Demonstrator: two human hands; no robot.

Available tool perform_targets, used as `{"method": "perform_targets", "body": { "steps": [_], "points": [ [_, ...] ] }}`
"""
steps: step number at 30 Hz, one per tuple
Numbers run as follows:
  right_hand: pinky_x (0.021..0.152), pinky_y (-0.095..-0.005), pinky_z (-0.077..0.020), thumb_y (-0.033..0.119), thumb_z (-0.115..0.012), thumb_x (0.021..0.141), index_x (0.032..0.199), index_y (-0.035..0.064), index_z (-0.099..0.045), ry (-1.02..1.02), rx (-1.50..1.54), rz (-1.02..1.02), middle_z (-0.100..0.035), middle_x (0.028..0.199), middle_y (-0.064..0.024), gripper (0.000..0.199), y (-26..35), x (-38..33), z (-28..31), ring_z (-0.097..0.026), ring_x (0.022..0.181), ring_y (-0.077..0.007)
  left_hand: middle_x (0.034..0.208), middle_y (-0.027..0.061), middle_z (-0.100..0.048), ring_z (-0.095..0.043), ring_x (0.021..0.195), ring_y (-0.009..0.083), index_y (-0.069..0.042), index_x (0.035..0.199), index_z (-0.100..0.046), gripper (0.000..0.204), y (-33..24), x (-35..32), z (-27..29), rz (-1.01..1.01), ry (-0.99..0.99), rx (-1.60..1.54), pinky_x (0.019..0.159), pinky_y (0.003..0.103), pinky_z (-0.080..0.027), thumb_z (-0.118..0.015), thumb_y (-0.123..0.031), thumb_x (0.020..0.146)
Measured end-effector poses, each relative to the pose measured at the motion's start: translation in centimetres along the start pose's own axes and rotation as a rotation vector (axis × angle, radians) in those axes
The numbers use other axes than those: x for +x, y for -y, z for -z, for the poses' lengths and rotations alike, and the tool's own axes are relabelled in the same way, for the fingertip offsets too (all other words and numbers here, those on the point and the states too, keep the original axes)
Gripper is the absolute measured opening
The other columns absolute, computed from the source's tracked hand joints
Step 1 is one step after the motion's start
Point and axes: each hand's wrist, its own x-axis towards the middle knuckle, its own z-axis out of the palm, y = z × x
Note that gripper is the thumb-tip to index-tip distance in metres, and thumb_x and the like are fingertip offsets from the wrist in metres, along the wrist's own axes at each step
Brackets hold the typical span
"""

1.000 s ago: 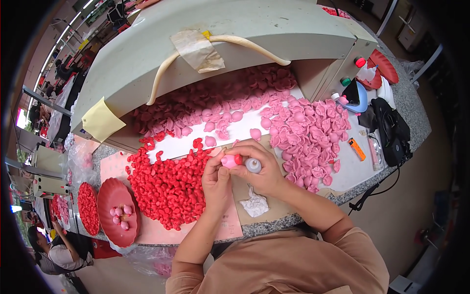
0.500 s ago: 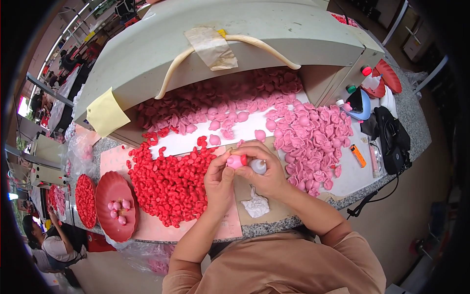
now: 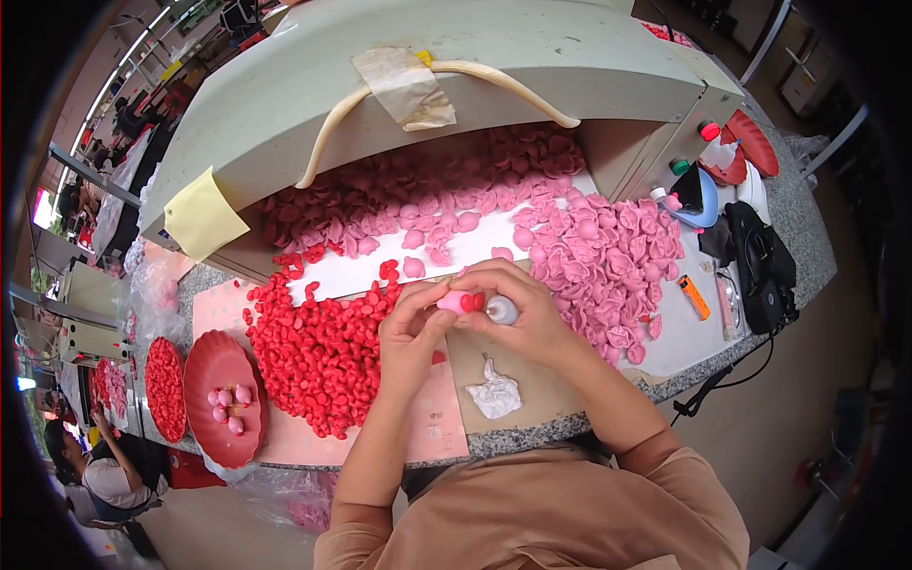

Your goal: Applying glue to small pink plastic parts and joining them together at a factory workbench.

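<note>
Item: 1 pink bulb-shaped piece (image 3: 450, 303), raised above the counter (image 3: 537, 435), beyond and slightly left of the crumpled white tissue (image 3: 496, 390), the landmark here. Left hand (image 3: 408, 332): fingers pinched on the pink bulb. Right hand (image 3: 527, 318): fingers wrapped round 1 translucent squeeze bottle (image 3: 505, 311), beyond the tissue; thumb and forefinger seemingly closed on 1 red lobed piece (image 3: 473, 301) as well

Change: red piece, a single rounded end a moment ago, now shows 2 lobes at the bulb's right end; more of its form is thus presented, though whether it is joined cannot be told

Orientation: bulb's long axis roughly left to right, red end toward the bottle

Surroundings: heap of red bean-shaped pieces (image 3: 318, 366), left of the tissue; heap of pink petal-like shells (image 3: 598, 261), beyond it and right; scalloped red dish (image 3: 214, 356), far left of it
</note>
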Motion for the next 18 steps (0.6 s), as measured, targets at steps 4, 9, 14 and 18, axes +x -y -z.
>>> {"method": "perform_targets", "body": {
  "steps": [4, 9, 14, 18],
  "points": [
    [0.077, -0.027, -0.0455, 0.007, -0.075, 0.07, 0.103, 0.0033, -0.061, -0.081, 0.245, -0.115, -0.057, 0.101, -0.0063, 0.036, -1.1, -0.7, -0.7, -0.056, 0.091, -0.0169, 0.114, 0.006, -0.054, -0.053, 0.106, 0.0149, -0.003, 0.119, -0.054, 0.035, 1.1, -0.6, 0.1, 0.063, 0.006, -0.154, 0.09, 0.028, -0.044, -0.06, -0.001, 0.085],
    [0.082, -0.0281, -0.0435, 0.006, -0.075, 0.069, 0.103, 0.0032, -0.061, -0.057, 0.048, 0.081, -0.057, 0.1, -0.0063, 0.037, -0.9, 0.0, -0.5, -0.054, 0.095, -0.0171, 0.118, 0.0079, -0.054, -0.053, 0.107, 0.0161, -0.004, 0.12, -0.053, 0.034, 1.2, -0.9, -1.1, 0.178, -0.123, -0.534, 0.091, 0.029, -0.045, -0.059, -0.003, 0.086],
    [0.084, -0.0285, -0.0433, 0.004, -0.073, 0.071, 0.105, 0.0037, -0.061, 0.034, 0.115, 0.039, -0.056, 0.101, -0.006, 0.036, -0.8, 0.1, -0.2, -0.053, 0.095, -0.0163, 0.12, 0.0095, -0.054, -0.055, 0.107, 0.018, -0.001, 0.119, -0.052, 0.032, 1.4, -0.8, -0.4, 0.059, 0.009, -0.296, 0.092, 0.031, -0.045, -0.059, -0.004, 0.087],
    [0.084, -0.0286, -0.0434, 0.003, -0.072, 0.073, 0.105, 0.0032, -0.061, 0.008, 0.251, -0.03, -0.054, 0.104, -0.0056, 0.034, -1.6, -0.1, -0.4, -0.052, 0.097, -0.0151, 0.114, 0.0082, -0.057, -0.056, 0.105, 0.0174, -0.003, 0.119, -0.051, 0.035, 1.6, -0.6, -0.3, 0.089, -0.034, -0.209, 0.091, 0.031, -0.046, -0.061, -0.011, 0.087]
  ]
}}
